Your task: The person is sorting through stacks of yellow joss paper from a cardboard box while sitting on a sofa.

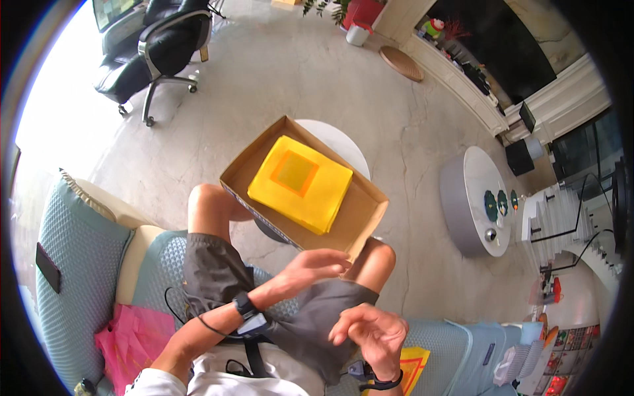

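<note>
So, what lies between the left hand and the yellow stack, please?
The head view shows the cardboard box, its near wall and floor, between the left hand and the yellow stack.

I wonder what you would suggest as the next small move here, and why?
Probably lower the right hand to the red-bordered yellow piece on the sofa: that hand looks empty and close to it, while the left hand is at the near edge of the cardboard box holding the yellow stack.

Cardboard box (350,218): open above, we note, with a bare strip right of the yellow bundle (300,185). Raised walls (375,223) bar low sideways entry.
</note>
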`<state>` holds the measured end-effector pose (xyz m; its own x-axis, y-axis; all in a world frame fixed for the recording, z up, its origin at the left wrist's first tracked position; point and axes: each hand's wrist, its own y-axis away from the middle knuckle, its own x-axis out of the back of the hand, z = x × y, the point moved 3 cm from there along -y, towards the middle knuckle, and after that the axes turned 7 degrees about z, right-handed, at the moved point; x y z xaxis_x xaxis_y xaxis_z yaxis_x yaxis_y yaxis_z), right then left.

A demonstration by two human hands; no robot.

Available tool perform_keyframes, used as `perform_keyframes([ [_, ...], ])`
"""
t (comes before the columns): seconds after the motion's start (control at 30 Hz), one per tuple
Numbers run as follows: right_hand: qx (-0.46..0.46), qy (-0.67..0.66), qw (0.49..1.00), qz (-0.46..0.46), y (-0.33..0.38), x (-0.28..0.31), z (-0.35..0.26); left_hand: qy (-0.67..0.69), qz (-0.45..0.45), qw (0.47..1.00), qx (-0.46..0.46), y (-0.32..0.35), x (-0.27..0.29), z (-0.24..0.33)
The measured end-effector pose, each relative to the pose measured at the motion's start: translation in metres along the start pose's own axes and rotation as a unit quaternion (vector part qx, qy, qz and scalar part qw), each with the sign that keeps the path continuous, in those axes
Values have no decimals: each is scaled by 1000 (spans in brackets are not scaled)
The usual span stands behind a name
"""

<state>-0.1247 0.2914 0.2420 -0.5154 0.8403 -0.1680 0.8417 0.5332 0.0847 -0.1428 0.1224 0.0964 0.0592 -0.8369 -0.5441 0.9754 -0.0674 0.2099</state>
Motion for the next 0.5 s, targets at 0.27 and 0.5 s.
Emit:
perform_keyframes([
  [0.27, -67, -244, 898, -360, -28, -90, -71, 99, 147, 981, -74, 45, 125, 26],
  [0.5, -21, -403, 811, -424, -19, -94, -58, 164, 119, 974, -104, 58, 188, 14],
])
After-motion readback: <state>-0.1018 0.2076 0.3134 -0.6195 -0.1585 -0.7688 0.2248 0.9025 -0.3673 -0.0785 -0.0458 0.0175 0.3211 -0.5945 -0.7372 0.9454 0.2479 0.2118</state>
